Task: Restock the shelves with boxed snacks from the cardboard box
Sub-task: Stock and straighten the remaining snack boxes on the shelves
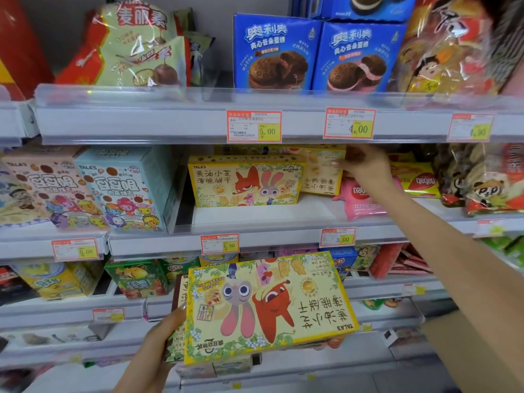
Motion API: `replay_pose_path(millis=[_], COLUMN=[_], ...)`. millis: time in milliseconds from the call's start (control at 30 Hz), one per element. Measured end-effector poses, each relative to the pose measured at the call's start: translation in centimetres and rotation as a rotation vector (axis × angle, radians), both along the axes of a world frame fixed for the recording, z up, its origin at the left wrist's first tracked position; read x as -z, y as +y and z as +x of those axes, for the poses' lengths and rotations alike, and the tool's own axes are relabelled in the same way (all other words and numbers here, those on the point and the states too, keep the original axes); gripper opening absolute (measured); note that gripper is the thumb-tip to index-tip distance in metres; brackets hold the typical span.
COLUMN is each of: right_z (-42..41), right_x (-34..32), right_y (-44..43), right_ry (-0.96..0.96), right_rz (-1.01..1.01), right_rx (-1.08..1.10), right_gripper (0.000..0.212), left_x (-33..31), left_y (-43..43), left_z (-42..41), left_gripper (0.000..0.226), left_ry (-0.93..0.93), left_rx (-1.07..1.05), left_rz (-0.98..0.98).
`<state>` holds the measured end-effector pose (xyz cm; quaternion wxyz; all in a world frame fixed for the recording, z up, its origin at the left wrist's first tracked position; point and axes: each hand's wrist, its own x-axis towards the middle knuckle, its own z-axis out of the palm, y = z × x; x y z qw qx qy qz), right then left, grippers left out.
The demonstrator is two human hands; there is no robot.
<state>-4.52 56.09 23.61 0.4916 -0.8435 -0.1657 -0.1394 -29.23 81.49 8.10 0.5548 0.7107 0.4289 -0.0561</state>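
Yellow box (320, 171) blurry; cnr under right hand (365, 165).

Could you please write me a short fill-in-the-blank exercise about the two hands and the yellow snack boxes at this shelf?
The left hand holds a yellow cardboard snack box with its print turned ____.
The right hand grips a second yellow box on the shelf directly below the ____ cardboard cookie boxes.
The price tag under the upright yellow box reads ____.
Missing words: upside down; blue; 6.00.
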Motion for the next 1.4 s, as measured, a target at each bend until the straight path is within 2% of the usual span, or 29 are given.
replay_pose_path(millis=[67, 100, 200, 267, 433, 567, 700, 800, 933, 1067, 1100, 1167, 1233, 1267, 1333, 1400], right_z=[-1.1, -1.4, -2.3, -2.5, -4.5, -7.2, -9.4, -9.9, -8.8, -8.6, -9.0, -10.7, -12.5, -12.9, -12.9, -12.2], right_x=[0.8, 1.3, 1.5, 1.3, 1.6, 2.7, 3.5, 3.8, 3.6, 3.5, 3.5, 3.5, 3.7, 3.8, 4.1, 4.6], right_y=[-1.4, -1.9, -1.7, -1.3, -0.8, -1.5, -2.9, -3.8, -4.0, -3.5, -3.5, -3.1, -1.2, 0.1, 3.3, 6.2], right_ry=[-0.002, -0.004, -0.029, -0.059, -0.113, -0.244, -0.265, -0.244, -0.309, -0.235, -0.306, -0.623, -0.892, -0.911, -0.707, -0.435], right_rz=[0.037, 0.055, 0.086, 0.114, 0.185, 0.152, 0.148, 0.063, -0.116, -0.250, -0.317, -0.395, -0.364, -0.380, -0.568, -0.816], right_rx=[0.017, 0.013, 0.025, 0.054, 0.157, 0.231, 0.293, 0.294, 0.292, 0.290, 0.325, 0.346, 0.120, -0.061, -0.341, -0.418], right_gripper=[0.039, 0.036, 0.033, 0.033, 0.032, 0.031, 0.031, 0.038, 0.051, 0.066, 0.067, 0.056, 0.042, 0.041, 0.056, 0.076], left_x=[-0.6, -0.9, 0.5, 0.3, -3.2, -3.7, -4.3, -4.9, -5.3, -5.3, -5.2, -4.8, -4.4, -4.2, -3.9, -3.8], left_y=[-1.0, -1.3, -0.7, -0.8, -2.4, -1.8, -1.2, -1.3, -1.7, -1.5, -1.3, -0.7, -0.1, 0.2, 0.6, 0.8], left_z=[-1.3, -1.2, -1.2, -2.6, -4.7, -4.4, -4.6, -4.7, -5.0, -6.0, -6.3, -7.1, -7.9, -8.3, -9.1, -10.0], left_gripper=[0.049, 0.049, 0.043, 0.039, 0.017, 0.016, 0.014, 0.012, 0.011, 0.011, 0.011, 0.012, 0.014, 0.014, 0.012, 0.024], left_ry=[-0.017, -0.025, -0.070, -0.084, -0.337, -0.446, -0.476, -0.478, -0.485, -0.490, -0.485, -0.468, -0.465, -0.464, -0.459, -0.460], left_rx=[0.041, 0.034, -0.116, -0.123, -0.107, -0.141, -0.164, -0.174, -0.181, -0.174, -0.182, -0.197, -0.190, -0.182, -0.169, -0.156], left_rz=[-0.061, -0.023, -0.090, -0.200, -0.442, -0.468, -0.493, -0.488, -0.503, -0.495, -0.488, -0.487, -0.497, -0.501, -0.499, -0.499])
